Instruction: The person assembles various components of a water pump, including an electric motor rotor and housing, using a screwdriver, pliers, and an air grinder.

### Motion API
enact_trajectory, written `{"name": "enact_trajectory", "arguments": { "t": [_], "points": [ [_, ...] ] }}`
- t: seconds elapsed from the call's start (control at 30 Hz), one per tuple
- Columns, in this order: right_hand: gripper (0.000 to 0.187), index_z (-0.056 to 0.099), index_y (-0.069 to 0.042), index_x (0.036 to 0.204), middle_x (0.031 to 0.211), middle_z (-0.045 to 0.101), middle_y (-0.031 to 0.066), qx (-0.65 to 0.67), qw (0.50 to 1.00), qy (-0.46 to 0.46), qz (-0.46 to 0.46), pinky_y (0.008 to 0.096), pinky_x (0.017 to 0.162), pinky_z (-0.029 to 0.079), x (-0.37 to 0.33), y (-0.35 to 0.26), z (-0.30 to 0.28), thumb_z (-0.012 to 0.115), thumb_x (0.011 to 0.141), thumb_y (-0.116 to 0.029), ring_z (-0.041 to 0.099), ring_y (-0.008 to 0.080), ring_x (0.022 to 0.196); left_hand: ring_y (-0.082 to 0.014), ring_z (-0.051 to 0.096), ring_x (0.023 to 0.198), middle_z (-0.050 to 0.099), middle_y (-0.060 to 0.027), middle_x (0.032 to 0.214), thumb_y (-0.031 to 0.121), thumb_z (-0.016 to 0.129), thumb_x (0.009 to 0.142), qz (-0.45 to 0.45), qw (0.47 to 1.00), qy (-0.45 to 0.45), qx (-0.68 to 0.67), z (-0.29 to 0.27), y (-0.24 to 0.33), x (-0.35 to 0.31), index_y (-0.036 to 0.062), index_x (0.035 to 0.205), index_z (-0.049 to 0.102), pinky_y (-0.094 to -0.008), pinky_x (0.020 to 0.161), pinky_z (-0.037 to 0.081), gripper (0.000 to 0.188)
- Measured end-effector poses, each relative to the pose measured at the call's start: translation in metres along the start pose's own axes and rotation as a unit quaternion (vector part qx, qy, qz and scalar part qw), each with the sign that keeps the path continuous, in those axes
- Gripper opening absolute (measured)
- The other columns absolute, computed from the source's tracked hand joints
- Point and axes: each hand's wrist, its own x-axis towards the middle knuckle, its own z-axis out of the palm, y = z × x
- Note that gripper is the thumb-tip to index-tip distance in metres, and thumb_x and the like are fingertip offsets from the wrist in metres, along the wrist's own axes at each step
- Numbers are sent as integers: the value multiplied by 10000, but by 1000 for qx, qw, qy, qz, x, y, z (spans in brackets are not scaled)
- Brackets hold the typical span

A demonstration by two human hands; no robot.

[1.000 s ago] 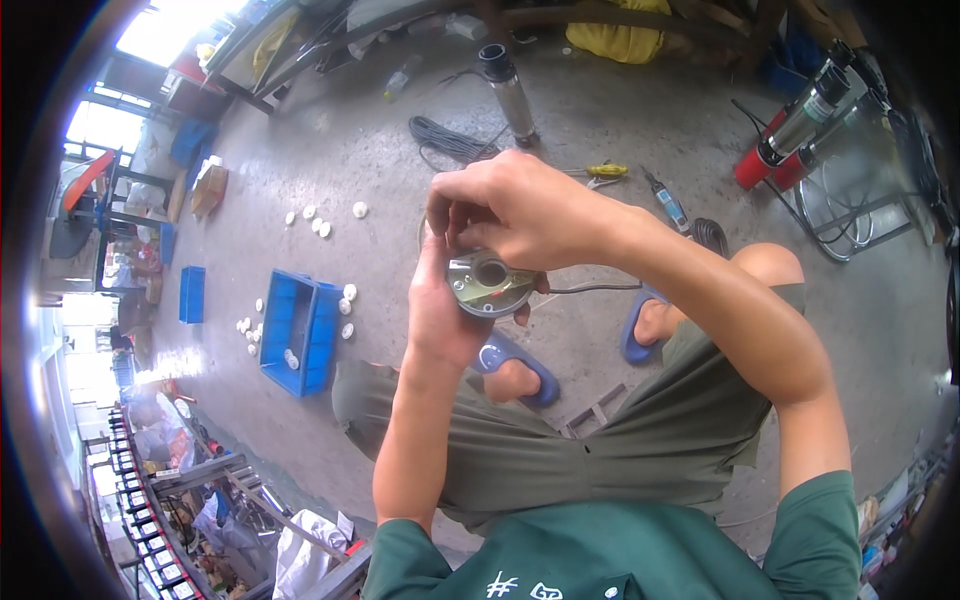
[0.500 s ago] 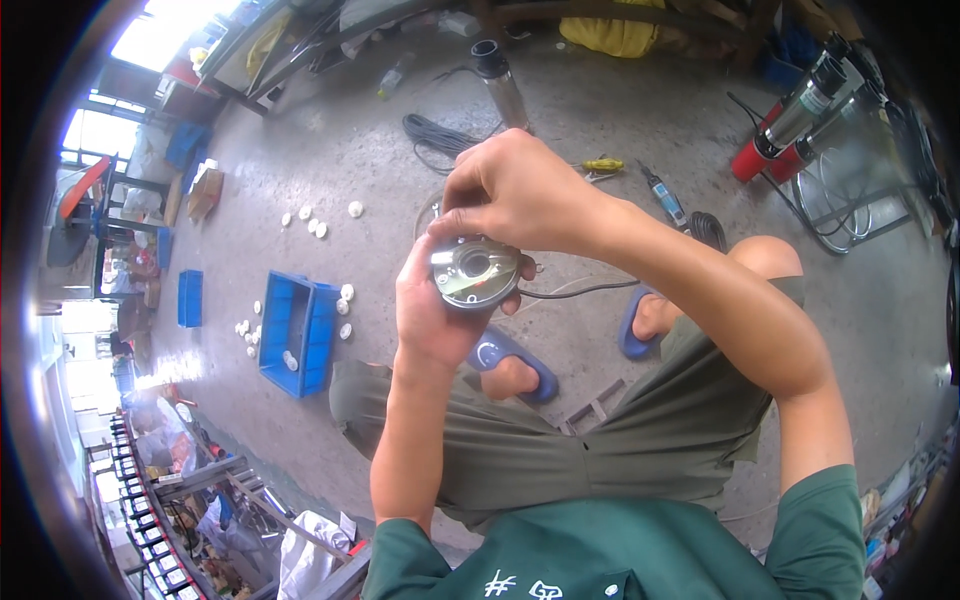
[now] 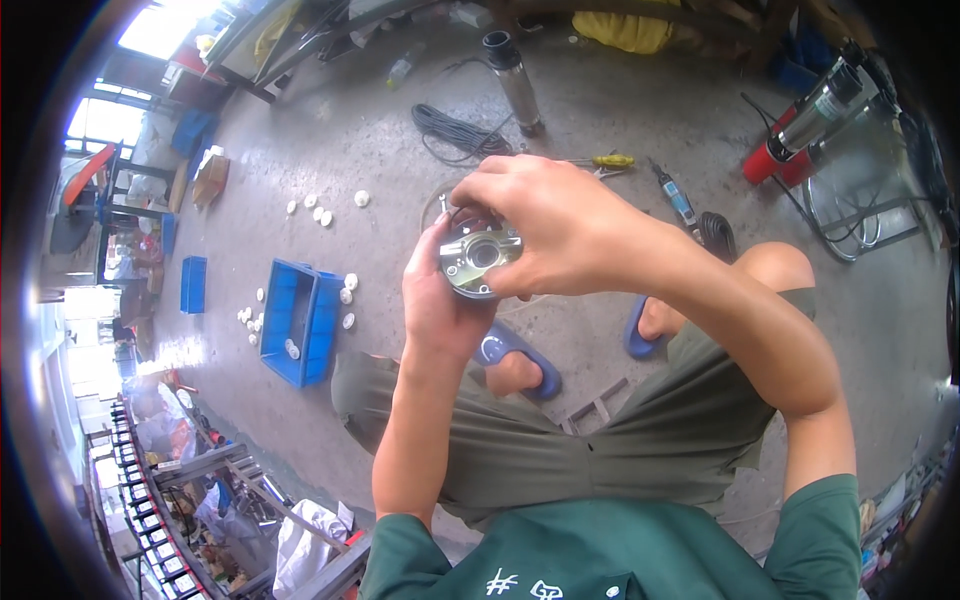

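round grey metal disc (image 3: 478, 260), face-up, mid-air

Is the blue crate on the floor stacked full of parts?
No, the blue crate looks nearly bare inside, with small white parts scattered on the floor around it.

The round metal part (image 3: 480, 260) now faces the camera more squarely, its centre bore exposed; the right hand (image 3: 560, 225) has shifted off toward centre-right.

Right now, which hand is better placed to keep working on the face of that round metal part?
Right. The left hand cups the round metal part from below and beside, serving as its support, while the right hand arches over its top with fingertips at the rim, probably freer to act there.
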Motion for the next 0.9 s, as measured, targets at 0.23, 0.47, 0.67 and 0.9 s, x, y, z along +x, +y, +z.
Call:
{"name": "enact_trajectory", "arguments": {
  "t": [0.23, 0.47, 0.67, 0.9],
  "points": [
    [577, 669, 15, 1217, 1122, 678, 186, 10, 1000, -5, -7, 451, 936, 554, 5, 3, 4, 820, 676, -120, 666, 385, 1056, -282, 706, 1141, 723, -114, 1255, 293, 429, 1101, 57, 989, 134, 2, 10, -7, 3, 81, 1304, 644, -493, 989, 577, 364],
    [473, 713, 41, 1112, 1047, 718, 193, 48, 996, -61, -48, 437, 913, 568, 13, 12, -12, 813, 672, -100, 704, 362, 1003, -358, 716, 1028, 724, -147, 1224, 325, 383, 1090, 9, 995, 76, 57, 12, 2, 0, 79, 1316, 615, -556, 776, 590, 407],
    [472, 711, 53, 1119, 1010, 726, 200, 52, 994, -69, -72, 432, 872, 584, 17, 12, -6, 810, 688, -111, 720, 361, 967, -332, 704, 1032, 713, -127, 1226, 322, 385, 1085, 15, 998, 47, 46, 15, 8, -5, 84, 1300, 603, -535, 767, 574, 388],
    [401, 718, 75, 1168, 1033, 760, 226, 226, 964, -130, 44, 377, 868, 616, 19, 16, -29, 778, 882, -199, 753, 265, 928, -371, 689, 985, 703, -174, 1199, 327, 360, 1092, -26, 997, 10, 65, 19, 7, 1, 48, 1347, 559, -422, 587, 557, 428]
  ]
}}
